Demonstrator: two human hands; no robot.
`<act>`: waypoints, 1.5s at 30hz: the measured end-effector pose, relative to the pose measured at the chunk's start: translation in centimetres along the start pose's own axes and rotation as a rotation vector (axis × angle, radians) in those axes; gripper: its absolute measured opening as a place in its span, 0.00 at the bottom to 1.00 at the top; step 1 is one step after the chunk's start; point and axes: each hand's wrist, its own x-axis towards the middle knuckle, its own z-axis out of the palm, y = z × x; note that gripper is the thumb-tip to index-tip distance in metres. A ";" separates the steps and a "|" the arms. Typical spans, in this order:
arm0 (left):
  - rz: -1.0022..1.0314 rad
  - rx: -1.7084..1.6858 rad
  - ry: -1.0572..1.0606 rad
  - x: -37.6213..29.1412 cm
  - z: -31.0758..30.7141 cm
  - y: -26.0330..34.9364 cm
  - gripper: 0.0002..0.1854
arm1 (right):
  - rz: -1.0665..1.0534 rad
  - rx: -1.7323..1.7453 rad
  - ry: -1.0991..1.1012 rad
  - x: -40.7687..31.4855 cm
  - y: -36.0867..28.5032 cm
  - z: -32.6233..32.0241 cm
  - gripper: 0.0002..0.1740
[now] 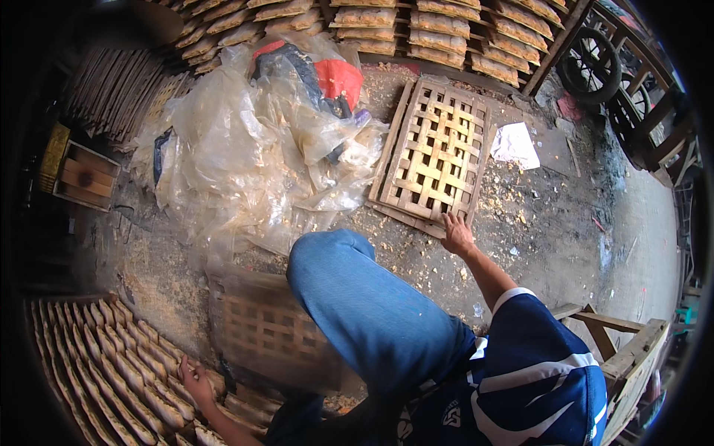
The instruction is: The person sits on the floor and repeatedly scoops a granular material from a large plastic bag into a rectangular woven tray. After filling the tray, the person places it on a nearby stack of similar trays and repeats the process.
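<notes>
My right hand (458, 235) reaches forward, its fingers spread on the near right corner of a woven bamboo lattice tray (438, 148). That tray lies on top of another wooden-framed panel on the floor. At lower left, my left hand (196, 382) is beside rows of flat, pale blocks (128, 368), possibly tempeh, with its fingers slightly curled. Whether it grips anything is unclear. Between that hand and my bent knee, a second lattice tray (268, 318) appears blurred, partly hidden by my leg. What supports it cannot be told.
Crumpled clear plastic sheeting (223, 150) heaps ahead, left of the tray. Racks of similar blocks (374, 28) stand beyond. Stacked slats (111, 92) and a wooden crate (86, 175) are at left. White paper (514, 146), crumbs, a wheel (590, 66) and a wooden frame (630, 357) lie rightward.
</notes>
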 end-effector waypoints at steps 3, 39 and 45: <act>-0.049 0.183 -0.027 -1.8 -5.0 2.8 0.24 | 0.070 -0.053 0.050 1.9 -1.9 2.1 0.55; 0.043 -0.077 -0.019 0.2 -2.4 8.7 0.27 | -0.184 -0.185 0.801 -5.3 -6.3 -44.1 0.10; 0.108 -0.045 -0.103 -0.2 0.3 9.6 0.26 | -0.116 -0.211 0.756 -4.4 -3.5 -45.1 0.12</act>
